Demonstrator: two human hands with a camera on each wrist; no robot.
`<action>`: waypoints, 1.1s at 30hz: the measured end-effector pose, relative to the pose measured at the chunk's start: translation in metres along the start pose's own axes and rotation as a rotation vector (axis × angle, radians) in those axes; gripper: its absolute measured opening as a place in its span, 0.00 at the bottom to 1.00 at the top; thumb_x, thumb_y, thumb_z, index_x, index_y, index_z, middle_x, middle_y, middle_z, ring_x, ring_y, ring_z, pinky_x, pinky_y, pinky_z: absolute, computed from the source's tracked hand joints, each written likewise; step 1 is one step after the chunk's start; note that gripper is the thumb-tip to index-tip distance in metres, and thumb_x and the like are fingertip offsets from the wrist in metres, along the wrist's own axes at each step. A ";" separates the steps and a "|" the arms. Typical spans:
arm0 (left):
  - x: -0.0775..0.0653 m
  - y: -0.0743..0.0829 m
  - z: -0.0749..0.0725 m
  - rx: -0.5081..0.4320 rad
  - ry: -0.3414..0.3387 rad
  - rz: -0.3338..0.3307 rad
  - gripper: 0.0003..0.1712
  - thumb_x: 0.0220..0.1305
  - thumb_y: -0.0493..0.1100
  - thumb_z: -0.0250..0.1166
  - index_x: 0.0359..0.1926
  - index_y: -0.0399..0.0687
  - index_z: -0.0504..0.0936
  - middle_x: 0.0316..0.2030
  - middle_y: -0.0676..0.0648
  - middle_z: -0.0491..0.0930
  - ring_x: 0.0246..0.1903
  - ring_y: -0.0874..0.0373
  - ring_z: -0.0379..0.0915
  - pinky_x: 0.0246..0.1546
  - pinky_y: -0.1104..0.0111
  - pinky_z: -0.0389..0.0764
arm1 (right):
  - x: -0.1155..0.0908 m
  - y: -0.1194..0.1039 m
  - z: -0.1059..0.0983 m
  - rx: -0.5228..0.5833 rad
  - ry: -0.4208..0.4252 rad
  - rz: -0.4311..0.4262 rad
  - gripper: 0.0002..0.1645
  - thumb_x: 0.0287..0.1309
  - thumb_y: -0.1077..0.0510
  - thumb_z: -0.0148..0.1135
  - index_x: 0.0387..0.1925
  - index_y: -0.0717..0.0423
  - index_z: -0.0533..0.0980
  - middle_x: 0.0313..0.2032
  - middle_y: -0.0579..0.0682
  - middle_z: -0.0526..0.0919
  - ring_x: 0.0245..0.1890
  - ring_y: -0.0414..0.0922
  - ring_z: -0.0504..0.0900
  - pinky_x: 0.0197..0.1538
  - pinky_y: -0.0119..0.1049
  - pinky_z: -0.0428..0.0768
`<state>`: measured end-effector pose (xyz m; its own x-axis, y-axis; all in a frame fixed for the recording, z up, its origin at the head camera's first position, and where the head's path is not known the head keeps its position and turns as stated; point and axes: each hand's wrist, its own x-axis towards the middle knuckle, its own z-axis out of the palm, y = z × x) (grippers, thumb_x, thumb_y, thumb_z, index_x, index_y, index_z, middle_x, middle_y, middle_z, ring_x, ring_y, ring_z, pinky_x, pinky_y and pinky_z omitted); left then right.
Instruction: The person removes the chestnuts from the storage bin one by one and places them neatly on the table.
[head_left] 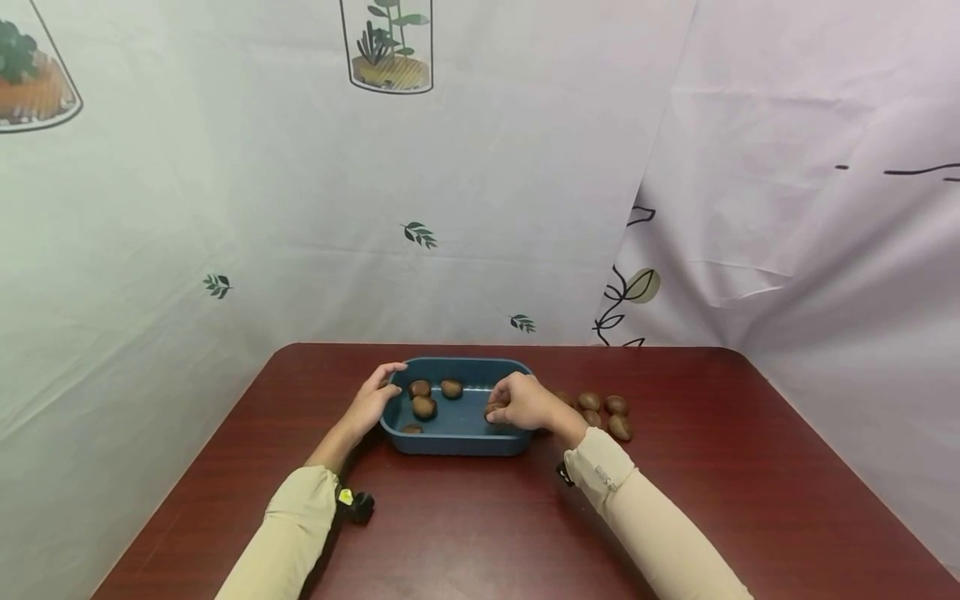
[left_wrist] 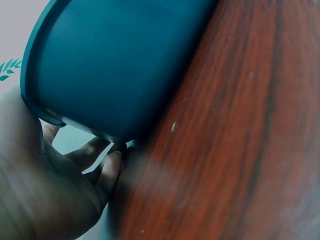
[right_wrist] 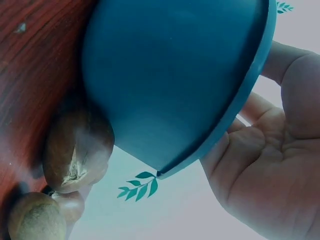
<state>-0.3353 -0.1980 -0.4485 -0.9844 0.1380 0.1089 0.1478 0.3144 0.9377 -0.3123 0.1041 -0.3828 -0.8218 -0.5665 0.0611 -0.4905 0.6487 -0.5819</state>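
Note:
A blue rectangular tray [head_left: 461,446] with raised walls stands on the table. My left hand [head_left: 369,402] holds its left end, thumb at the rim and fingers against the far corner. The left wrist view shows the fingers of this hand [left_wrist: 75,185] curving behind the tray's end wall. Over the right part of the tray, my right hand [head_left: 525,402] pinches a chestnut [head_left: 494,409]. That chestnut is hidden in the right wrist view by the tray wall [right_wrist: 175,75]. Several chestnuts, among them a large one [head_left: 423,407], lie in the tray's left half.
To the right of the tray, several more chestnuts [head_left: 620,427] lie in a group on the dark red wooden table [head_left: 465,525]. One chestnut [right_wrist: 77,150] is right beside the tray's end wall. A white printed cloth [head_left: 525,208] hangs behind the table.

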 end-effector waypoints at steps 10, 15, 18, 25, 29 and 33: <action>-0.018 0.034 -0.001 -0.017 -0.032 -0.018 0.24 0.72 0.32 0.47 0.68 0.37 0.64 0.72 0.34 0.55 0.71 0.36 0.51 0.63 0.46 0.59 | -0.002 0.002 0.000 0.013 0.011 0.028 0.06 0.57 0.61 0.71 0.37 0.57 0.85 0.27 0.44 0.84 0.25 0.40 0.80 0.51 0.47 0.77; -0.021 0.034 0.000 -0.023 -0.033 -0.012 0.24 0.72 0.33 0.47 0.68 0.37 0.64 0.72 0.33 0.56 0.70 0.35 0.53 0.62 0.45 0.61 | -0.003 0.003 0.000 0.075 0.012 0.084 0.07 0.57 0.62 0.71 0.38 0.58 0.84 0.27 0.47 0.84 0.22 0.47 0.83 0.27 0.36 0.80; -0.016 0.027 0.000 -0.030 -0.022 -0.008 0.24 0.72 0.33 0.48 0.67 0.38 0.65 0.72 0.34 0.57 0.70 0.36 0.53 0.63 0.45 0.60 | -0.004 0.001 -0.001 0.093 0.017 0.101 0.08 0.57 0.62 0.71 0.39 0.59 0.83 0.28 0.48 0.84 0.24 0.48 0.84 0.27 0.36 0.81; -0.020 0.033 -0.001 -0.022 -0.033 -0.004 0.24 0.72 0.32 0.47 0.67 0.36 0.64 0.72 0.33 0.56 0.70 0.35 0.53 0.63 0.44 0.59 | -0.008 0.002 -0.005 0.138 0.014 0.111 0.09 0.57 0.62 0.70 0.40 0.60 0.83 0.30 0.49 0.86 0.28 0.48 0.86 0.28 0.37 0.82; -0.021 0.034 -0.001 -0.034 -0.035 -0.009 0.24 0.72 0.33 0.47 0.67 0.37 0.64 0.72 0.34 0.56 0.70 0.35 0.52 0.63 0.44 0.59 | -0.010 0.003 -0.010 0.176 0.007 0.108 0.10 0.58 0.63 0.70 0.41 0.62 0.82 0.33 0.51 0.86 0.30 0.49 0.87 0.29 0.37 0.83; -0.021 0.035 -0.002 -0.043 -0.032 -0.018 0.23 0.72 0.33 0.47 0.67 0.38 0.65 0.72 0.34 0.56 0.69 0.35 0.54 0.62 0.44 0.61 | -0.013 0.005 -0.014 0.204 0.000 0.104 0.12 0.59 0.62 0.69 0.43 0.62 0.82 0.34 0.52 0.86 0.31 0.49 0.87 0.31 0.38 0.83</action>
<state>-0.3092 -0.1915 -0.4172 -0.9832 0.1632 0.0818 0.1251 0.2761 0.9530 -0.3081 0.1217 -0.3748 -0.8651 -0.5016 -0.0078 -0.3341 0.5878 -0.7368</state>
